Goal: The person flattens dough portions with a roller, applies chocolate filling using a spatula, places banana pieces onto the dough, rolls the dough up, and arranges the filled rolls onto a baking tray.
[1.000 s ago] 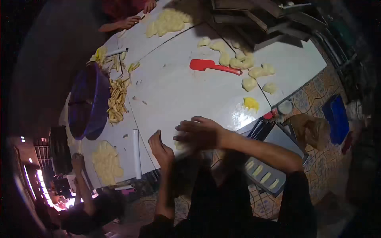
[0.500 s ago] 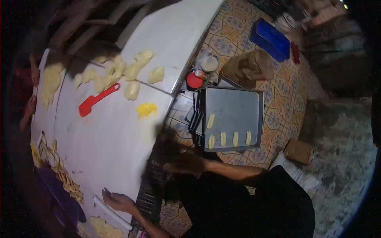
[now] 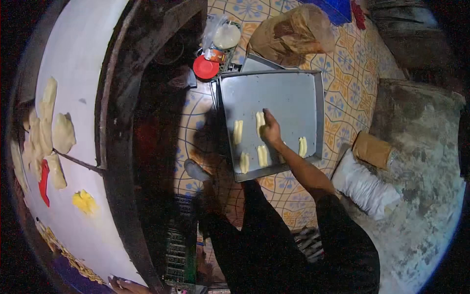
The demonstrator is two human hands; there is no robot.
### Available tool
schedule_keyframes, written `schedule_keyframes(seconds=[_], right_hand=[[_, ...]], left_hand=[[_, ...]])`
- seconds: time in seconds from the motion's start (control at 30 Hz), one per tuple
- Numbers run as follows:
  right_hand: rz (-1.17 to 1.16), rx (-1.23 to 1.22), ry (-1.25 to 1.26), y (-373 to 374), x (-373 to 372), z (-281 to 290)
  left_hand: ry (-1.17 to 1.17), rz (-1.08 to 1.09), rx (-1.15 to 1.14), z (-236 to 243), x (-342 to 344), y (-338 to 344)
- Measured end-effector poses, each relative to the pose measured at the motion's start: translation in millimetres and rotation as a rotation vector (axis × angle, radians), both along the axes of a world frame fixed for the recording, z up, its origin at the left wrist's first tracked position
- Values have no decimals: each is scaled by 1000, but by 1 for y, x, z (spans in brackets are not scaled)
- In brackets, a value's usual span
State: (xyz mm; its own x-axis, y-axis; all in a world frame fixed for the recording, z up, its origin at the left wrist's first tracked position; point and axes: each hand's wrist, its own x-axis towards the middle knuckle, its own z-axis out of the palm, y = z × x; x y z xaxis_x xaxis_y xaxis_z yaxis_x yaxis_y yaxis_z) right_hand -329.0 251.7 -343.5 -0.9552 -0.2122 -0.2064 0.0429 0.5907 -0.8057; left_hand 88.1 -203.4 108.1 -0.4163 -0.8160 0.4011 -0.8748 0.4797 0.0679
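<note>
The grip of the right hand [image 3: 271,128] is at the right side of one pale dough strip [image 3: 260,122], seemingly touching it; I cannot tell whether the fingers are clamped on it or already apart. The hand points away from the body, its forearm [image 3: 304,169] coming up slantwise from the lower right and covering part of another strip. The dough strip lies in the grey tray [image 3: 271,90], in the second row, beside one more strip [image 3: 238,132]; the front row is nearer to the body.

The left hand [image 3: 128,285] is at the near end of the white tabletop [image 3: 73,230] (the lower edge cuts it, so its grip I cannot tell).

Half a second ago the right hand was outside the tray, near the tabletop's edge, and the second row had only one strip. The view has also turned toward the tray.
</note>
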Motion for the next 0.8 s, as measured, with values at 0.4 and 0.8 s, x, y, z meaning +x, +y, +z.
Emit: schedule_keyframes(seconds=[0.4,0.8], right_hand=[[302,-172,397,-156,18,357],[934,152,771,-282,73,460]], left_hand=[[106,-1,28,-27,-20,9],[494,1,149,-5,-30,21]])
